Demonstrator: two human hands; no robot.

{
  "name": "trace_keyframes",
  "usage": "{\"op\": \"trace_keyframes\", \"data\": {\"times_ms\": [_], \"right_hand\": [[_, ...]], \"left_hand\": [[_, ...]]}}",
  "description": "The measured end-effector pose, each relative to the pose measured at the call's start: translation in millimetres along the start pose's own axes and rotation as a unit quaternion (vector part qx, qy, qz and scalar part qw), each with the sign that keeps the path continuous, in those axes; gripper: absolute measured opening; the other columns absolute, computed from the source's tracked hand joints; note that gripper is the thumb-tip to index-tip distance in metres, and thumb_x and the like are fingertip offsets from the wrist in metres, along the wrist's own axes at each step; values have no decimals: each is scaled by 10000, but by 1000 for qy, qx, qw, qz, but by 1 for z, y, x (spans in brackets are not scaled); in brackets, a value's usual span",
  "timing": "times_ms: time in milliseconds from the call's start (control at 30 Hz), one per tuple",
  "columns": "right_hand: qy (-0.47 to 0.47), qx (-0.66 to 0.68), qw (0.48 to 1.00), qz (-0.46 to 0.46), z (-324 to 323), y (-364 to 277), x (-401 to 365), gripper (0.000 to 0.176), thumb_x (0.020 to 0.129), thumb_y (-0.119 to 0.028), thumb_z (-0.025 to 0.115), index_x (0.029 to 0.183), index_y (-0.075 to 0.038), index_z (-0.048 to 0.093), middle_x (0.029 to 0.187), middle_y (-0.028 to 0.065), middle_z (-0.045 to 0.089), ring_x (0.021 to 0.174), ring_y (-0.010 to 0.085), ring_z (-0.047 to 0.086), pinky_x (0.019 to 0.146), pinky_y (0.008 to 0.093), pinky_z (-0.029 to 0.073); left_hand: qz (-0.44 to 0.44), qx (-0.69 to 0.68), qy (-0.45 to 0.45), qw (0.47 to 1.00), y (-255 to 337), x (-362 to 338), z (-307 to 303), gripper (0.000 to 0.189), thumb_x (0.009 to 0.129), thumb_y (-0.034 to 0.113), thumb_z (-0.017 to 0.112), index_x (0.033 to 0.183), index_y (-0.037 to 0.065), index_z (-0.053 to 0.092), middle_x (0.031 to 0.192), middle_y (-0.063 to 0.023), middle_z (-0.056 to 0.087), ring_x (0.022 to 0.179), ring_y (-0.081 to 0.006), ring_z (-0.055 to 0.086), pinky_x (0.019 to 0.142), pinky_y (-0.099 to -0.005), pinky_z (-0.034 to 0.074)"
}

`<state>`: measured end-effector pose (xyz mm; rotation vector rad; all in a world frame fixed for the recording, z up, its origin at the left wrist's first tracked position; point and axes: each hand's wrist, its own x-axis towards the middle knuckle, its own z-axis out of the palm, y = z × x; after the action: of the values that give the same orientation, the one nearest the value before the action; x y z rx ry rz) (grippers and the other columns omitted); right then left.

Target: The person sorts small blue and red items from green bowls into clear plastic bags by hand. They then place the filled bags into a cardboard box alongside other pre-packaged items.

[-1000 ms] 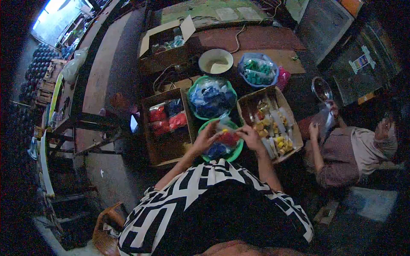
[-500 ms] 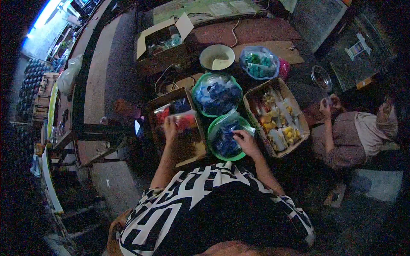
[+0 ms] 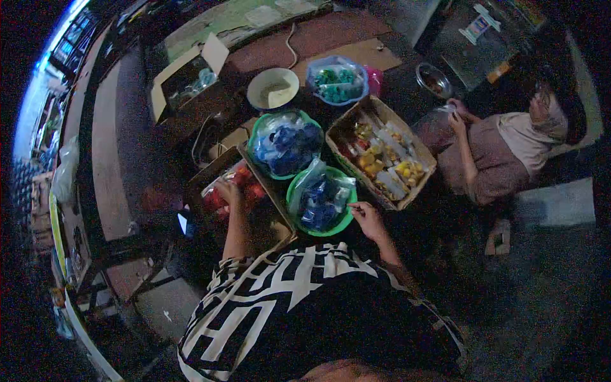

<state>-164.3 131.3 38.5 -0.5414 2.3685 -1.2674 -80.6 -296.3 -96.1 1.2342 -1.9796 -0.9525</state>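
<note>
My left hand (image 3: 230,192) is down in a cardboard box (image 3: 284,224), its fingers closed on a clear plastic bag of red pieces (image 3: 215,196). More red pieces (image 3: 253,191) lie beside it. My right hand (image 3: 369,221) is at the right rim of a green basin (image 3: 344,224), with thumb and fingers drawn together; anything between them is too small to make out. In that basin lies an open clear bag with dark blue pieces (image 3: 317,207). Just behind stands another green basin (image 3: 253,159) holding blue pieces (image 3: 286,141) in plastic.
On my right is a carton (image 3: 402,202) of bagged yellow pieces. Farther back stand a white bowl (image 3: 258,95), a pale blue basin (image 3: 310,89) with green pieces and an open carton (image 3: 159,95). A co-worker (image 3: 503,159) sits at right, handling clear plastic near a round metal bowl (image 3: 434,81).
My left hand has lowered the red bag into the box. My right hand has moved off the bag of blue pieces to the basin's right rim. The view has turned rightward.
</note>
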Motion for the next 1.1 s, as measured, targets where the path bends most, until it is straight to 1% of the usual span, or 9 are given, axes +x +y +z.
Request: {"op": "trace_keyframes", "data": {"times_ms": [167, 300, 400, 633, 767, 833, 867, 1033, 1100], "right_hand": [[17, 45, 999, 25, -4, 10, -12, 209, 800, -111, 559, 995, -35, 566, 920, 76, 567, 810, 158, 534, 719, 284, 429], [12, 55, 998, 29, 2, 25, -5, 208, 802, -109, 556, 994, -30, 562, 901, 78, 559, 825, 163, 534, 739, 289, 433], [11, 17, 1000, 13, 4, 27, 4, 204, 808, -111, 548, 992, -22, 559, 884, 80, 543, 823, 168, 534, 743, 289, 436], [-52, 10, 998, -16, -4, 23, 26, 205, 805, -110, 551, 991, -22, 561, 886, 81, 528, 793, 170, 544, 723, 271, 436], [-55, 5, 997, -48, -11, 25, 41, 196, 803, -110, 554, 980, -26, 569, 871, 79, 542, 781, 167, 540, 716, 270, 431], [-47, 29, 996, -64, -16, 27, 52, 194, 801, -116, 557, 974, -27, 571, 872, 81, 551, 782, 172, 541, 719, 276, 430], [-30, 52, 995, -74, -21, 26, 58, 193, 800, -121, 560, 968, -28, 573, 872, 84, 561, 783, 178, 543, 722, 281, 429], [-68, -24, 997, 17, -48, 20, 110, 226, 779, -135, 573, 976, -23, 569, 928, 134, 572, 841, 207, 540, 761, 302, 417], [10, -107, 977, -184, -40, 62, 146, 222, 769, -100, 559, 975, -17, 566, 909, 155, 567, 850, 207, 532, 780, 311, 409]], "left_hand": [[4, 82, 33, 996, 12, 1, -15, 338, 854, 228, 442, 1106, 8, 393, 1071, -206, 429, 1021, -346, 397, 872, -424, 324], [-301, -105, -106, 942, 194, -25, -103, 375, 861, 228, 426, 1182, 45, 364, 1183, -196, 389, 1131, -342, 339, 925, -473, 275], [195, 168, 51, 965, 55, -29, -22, 456, 875, 287, 407, 1274, 95, 297, 1365, -132, 216, 1268, -313, 168, 974, -557, 133], [93, 319, -103, 938, 66, -42, -21, 631, 858, 484, 330, 1354, 134, 159, 1428, -71, 27, 1304, -300, 52, 980, -585, 28], [194, 415, -126, 880, 1, -17, -4, 639, 859, 500, 309, 1357, 133, 149, 1426, -70, 30, 1301, -303, 63, 971, -603, 62], [201, -113, -87, 969, -6, -15, -2, 608, 864, 464, 345, 1343, 119, 198, 1422, -76, 66, 1301, -301, 71, 953, -612, 135], [193, 351, -20, 916, 20, -32, -16, 538, 873, 403, 383, 1313, 114, 276, 1409, -92, 128, 1285, -314, 143, 927, -626, 182], [167, 355, -3, 920, 29, -63, -57, 465, 871, 320, 421, 1283, 123, 330, 1397, -108, 162, 1269, -358, 159, 925, -627, 184], [203, 483, -10, 852, 39, -87, -70, 451, 870, 296, 427, 1280, 131, 335, 1396, -115, 162, 1264, -372, 158, 923, -626, 190]]}}
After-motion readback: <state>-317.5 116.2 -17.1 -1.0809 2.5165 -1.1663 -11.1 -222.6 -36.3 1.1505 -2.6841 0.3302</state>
